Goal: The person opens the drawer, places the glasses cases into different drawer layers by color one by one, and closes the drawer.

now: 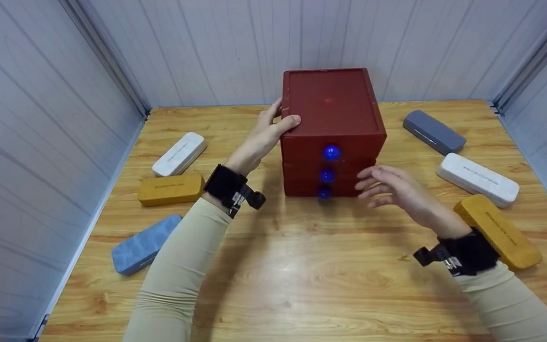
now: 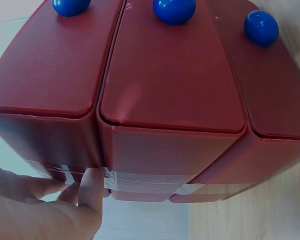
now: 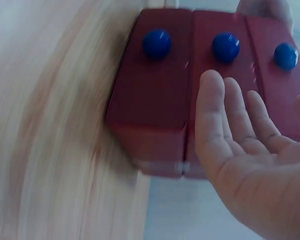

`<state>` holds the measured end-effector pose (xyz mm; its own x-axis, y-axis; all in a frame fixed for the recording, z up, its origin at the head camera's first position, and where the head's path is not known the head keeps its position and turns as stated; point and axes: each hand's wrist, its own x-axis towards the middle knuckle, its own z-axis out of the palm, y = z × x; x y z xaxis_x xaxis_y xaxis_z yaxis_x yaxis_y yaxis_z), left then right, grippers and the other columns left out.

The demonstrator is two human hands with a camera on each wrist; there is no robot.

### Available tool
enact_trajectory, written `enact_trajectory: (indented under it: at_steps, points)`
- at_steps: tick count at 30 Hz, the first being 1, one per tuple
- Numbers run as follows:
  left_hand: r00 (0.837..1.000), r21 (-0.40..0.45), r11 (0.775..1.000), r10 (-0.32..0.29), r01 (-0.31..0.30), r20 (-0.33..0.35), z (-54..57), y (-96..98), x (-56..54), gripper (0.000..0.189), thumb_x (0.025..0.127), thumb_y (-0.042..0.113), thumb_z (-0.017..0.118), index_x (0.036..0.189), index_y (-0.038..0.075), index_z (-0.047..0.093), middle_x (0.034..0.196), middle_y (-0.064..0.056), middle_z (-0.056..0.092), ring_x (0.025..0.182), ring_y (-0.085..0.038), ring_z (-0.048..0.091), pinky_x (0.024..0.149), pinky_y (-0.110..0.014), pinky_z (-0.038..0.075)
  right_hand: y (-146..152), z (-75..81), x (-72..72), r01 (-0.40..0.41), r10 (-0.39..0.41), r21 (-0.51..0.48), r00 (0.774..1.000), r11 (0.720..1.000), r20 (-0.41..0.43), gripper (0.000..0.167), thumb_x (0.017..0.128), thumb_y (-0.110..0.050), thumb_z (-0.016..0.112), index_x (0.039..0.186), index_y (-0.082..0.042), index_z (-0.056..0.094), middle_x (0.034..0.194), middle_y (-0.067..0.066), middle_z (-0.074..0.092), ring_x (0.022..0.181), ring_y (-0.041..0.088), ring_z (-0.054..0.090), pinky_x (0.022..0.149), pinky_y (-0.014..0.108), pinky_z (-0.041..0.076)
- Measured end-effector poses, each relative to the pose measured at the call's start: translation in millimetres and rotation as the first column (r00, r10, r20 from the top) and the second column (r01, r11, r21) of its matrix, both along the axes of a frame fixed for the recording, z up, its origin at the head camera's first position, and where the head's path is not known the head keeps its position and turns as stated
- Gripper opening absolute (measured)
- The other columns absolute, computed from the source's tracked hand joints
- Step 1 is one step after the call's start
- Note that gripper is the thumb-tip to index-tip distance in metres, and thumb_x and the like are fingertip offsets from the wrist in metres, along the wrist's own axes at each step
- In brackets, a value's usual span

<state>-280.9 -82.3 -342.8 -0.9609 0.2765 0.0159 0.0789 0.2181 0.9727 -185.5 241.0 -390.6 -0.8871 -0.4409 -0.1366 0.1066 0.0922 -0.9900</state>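
Note:
A dark red cabinet of three stacked drawers stands at the back middle of the wooden table. Each drawer front has a round blue knob, and all the drawers look closed. My left hand holds the cabinet's left side near the top, its thumb lying over the top edge and its fingers against the side wall. In the left wrist view, fingertips touch that side by a strip of clear tape. My right hand is in front of the lower right drawer fronts, fingers loosely extended, holding nothing and apart from the knobs.
On the left lie a white case, a mustard case and a blue case. To the right are a grey case, a white case and a mustard case. Pale panel walls enclose the table.

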Motion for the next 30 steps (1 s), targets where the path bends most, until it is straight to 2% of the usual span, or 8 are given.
enact_trajectory:
  at_steps: [5,12,20,26,30]
  points:
    - [1.0,0.01,1.0,0.004,-0.004,-0.001,-1.6,0.4,-0.2,0.088,0.096,0.043,0.068,0.17,0.019,0.026,0.157,-0.011,0.037,0.143,-0.023,0.033,0.12,-0.038,0.033,-18.9,5.9,-3.2,-0.064,0.066,-0.086,0.997,0.994,0.026,0.05,0.116,-0.035,0.041,0.143,0.006,0.052,0.124,0.014,0.071,0.108,0.026,0.074,0.089,0.037,0.063]
    - [1.0,0.049,0.999,-0.007,0.007,0.008,-1.9,0.5,-0.6,0.087,0.097,0.041,0.068,0.17,0.018,0.026,0.157,-0.012,0.037,0.141,-0.024,0.038,0.116,-0.037,0.038,-43.0,13.1,-10.0,-0.073,0.085,-0.164,0.994,0.984,0.068,0.057,0.117,-0.036,0.039,0.151,0.009,0.044,0.122,0.012,0.073,0.106,0.026,0.075,0.089,0.037,0.064]
    - [0.999,0.111,0.993,-0.036,0.033,0.025,-0.5,0.8,-1.2,0.086,0.098,0.036,0.067,0.17,0.013,0.026,0.153,-0.012,0.042,0.126,-0.024,0.06,0.107,-0.033,0.048,-63.5,17.0,-17.8,-0.004,0.023,-0.148,0.992,0.989,0.124,0.062,0.116,-0.045,0.038,0.149,0.005,0.052,0.114,0.008,0.077,0.102,0.025,0.076,0.087,0.035,0.063]
    - [0.998,0.169,0.984,-0.053,0.048,0.025,-0.9,2.0,-2.4,0.08,0.099,0.03,0.067,0.167,0.011,0.031,0.149,-0.013,0.047,0.122,-0.026,0.063,0.105,-0.035,0.052,-71.6,15.0,-21.3,0.064,-0.037,-0.163,0.986,0.985,0.161,0.065,0.112,-0.052,0.046,0.145,0.003,0.059,0.108,0.006,0.079,0.099,0.024,0.078,0.086,0.031,0.063]
    - [0.999,0.173,0.984,-0.05,0.046,0.019,-0.9,1.9,-1.7,0.079,0.099,0.03,0.067,0.167,0.011,0.032,0.148,-0.012,0.048,0.121,-0.026,0.064,0.103,-0.035,0.053,-73.7,12.0,-22.7,0.093,-0.069,-0.151,0.985,0.984,0.159,0.063,0.111,-0.052,0.05,0.141,0.001,0.064,0.104,0.005,0.079,0.096,0.021,0.077,0.084,0.03,0.062]
